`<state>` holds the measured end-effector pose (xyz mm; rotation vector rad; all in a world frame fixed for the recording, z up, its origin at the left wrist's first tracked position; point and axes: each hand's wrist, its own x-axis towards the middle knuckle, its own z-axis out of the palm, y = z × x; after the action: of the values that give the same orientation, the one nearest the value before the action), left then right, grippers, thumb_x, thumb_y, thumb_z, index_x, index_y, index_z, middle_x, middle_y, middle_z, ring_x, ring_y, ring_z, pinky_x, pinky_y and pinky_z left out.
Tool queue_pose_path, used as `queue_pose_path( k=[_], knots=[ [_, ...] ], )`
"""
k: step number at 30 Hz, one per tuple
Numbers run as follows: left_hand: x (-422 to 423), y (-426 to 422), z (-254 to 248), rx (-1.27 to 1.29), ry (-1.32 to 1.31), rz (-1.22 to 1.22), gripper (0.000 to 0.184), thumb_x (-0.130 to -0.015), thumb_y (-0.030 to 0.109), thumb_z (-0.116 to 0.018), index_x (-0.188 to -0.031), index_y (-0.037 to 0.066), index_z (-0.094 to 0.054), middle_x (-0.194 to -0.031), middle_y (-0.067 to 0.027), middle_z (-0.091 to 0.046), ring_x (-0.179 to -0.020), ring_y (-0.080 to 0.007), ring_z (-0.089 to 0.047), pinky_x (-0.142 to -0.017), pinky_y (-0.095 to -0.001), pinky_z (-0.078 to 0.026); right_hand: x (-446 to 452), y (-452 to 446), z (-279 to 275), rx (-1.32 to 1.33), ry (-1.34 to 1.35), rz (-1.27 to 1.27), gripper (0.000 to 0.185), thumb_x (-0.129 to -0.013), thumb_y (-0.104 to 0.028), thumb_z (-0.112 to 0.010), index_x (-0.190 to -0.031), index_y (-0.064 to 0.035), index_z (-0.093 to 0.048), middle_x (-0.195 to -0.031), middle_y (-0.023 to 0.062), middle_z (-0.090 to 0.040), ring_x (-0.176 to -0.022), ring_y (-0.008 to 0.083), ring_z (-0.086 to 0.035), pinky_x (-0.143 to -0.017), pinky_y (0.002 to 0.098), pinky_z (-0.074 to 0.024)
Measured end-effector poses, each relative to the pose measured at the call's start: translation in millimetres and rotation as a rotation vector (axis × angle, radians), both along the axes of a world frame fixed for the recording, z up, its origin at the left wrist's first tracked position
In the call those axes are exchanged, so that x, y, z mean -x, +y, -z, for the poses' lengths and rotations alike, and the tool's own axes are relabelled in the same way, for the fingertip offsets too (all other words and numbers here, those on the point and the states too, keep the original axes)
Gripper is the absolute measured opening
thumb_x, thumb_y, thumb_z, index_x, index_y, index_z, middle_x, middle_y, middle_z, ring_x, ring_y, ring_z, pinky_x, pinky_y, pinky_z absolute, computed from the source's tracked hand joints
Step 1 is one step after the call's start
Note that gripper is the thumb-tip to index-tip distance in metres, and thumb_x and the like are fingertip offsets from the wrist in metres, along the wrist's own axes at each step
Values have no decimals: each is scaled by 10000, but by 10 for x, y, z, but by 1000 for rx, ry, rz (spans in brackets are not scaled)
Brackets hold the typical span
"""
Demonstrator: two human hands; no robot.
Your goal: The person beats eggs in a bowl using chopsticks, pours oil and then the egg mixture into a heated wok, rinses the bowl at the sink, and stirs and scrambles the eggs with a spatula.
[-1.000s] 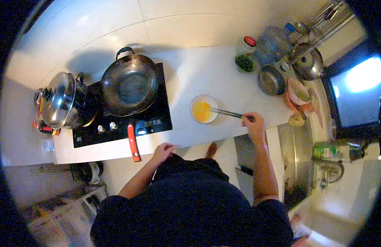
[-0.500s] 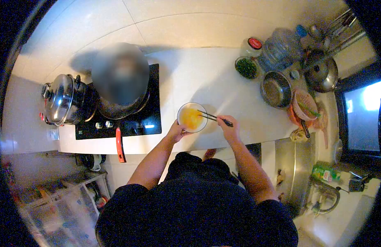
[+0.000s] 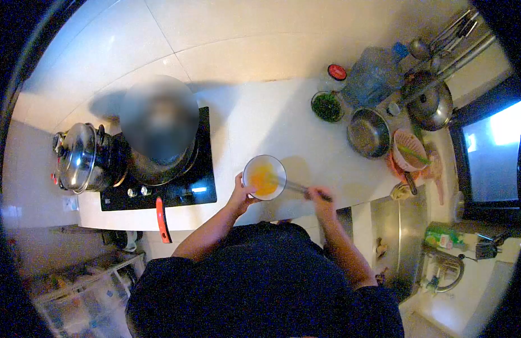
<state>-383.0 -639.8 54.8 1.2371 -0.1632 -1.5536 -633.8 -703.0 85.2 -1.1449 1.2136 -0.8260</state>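
Lidded pot [image 3: 80, 160] stands well left of the bowl [image 3: 277, 167], then a wok [image 3: 153, 176] on the cooktop [image 3: 205, 152], with a red handle [image 3: 161, 221] at its front edge. Left hand [image 3: 242, 196] clasps the bowl's left side — the bowl, over the counter [image 3: 243, 112], holds yellow liquid [image 3: 262, 179]. Right of the bowl, the right hand [image 3: 322, 201] grips blurred chopsticks [image 3: 297, 187] reaching into it. Farther right of the bowl — chopped greens [image 3: 327, 106], a dark pan [image 3: 368, 132], a pink colander [image 3: 406, 147].
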Motion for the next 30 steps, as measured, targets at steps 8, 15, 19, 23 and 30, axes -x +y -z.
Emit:
queue_pose_path(
  k=[8,15,19,23,30],
  knots=[
    [-11,-111,60,-2,-70,8,849,-671,2,-617,-1308,187,-87,-1234,-150,-364,-1070,-339,-465,-721,-541,-496,26,-73,117,56,16,-124,141,-829,-131,-564,-819,5,-599,-720,78,-619,-658,161,-591,-629,291,-487],
    [37,-138,-26,22,-89,-14,853,-679,10,-619,-1313,176,-73,-1228,-165,-365,-1058,-341,-476,-707,-544,-495,-59,-41,-200,-28,-141,-180,123,-825,-83,-573,-828,38,-591,-711,90,-618,-649,182,-612,-634,302,-506],
    [20,-159,-37,31,-55,-7,843,-680,8,-607,-1309,166,-70,-1226,-163,-364,-1058,-342,-473,-707,-546,-497,-39,-132,-73,-64,-165,81,114,-831,-94,-569,-809,14,-598,-718,77,-618,-667,161,-600,-638,292,-495],
    [15,-148,-43,1,-83,-17,821,-690,3,-590,-1306,172,-75,-1216,-158,-374,-1050,-339,-477,-706,-540,-502,-48,-131,-7,-42,-128,40,174,-857,-154,-542,-786,-9,-605,-725,60,-622,-674,142,-591,-635,275,-477],
    [29,-165,-57,26,-96,14,823,-673,-27,-583,-1296,186,-90,-1237,-164,-340,-1039,-360,-480,-707,-543,-504,-56,-191,33,-67,-64,-77,156,-817,-149,-598,-782,1,-622,-728,75,-621,-659,173,-594,-649,309,-493]
  ],
)
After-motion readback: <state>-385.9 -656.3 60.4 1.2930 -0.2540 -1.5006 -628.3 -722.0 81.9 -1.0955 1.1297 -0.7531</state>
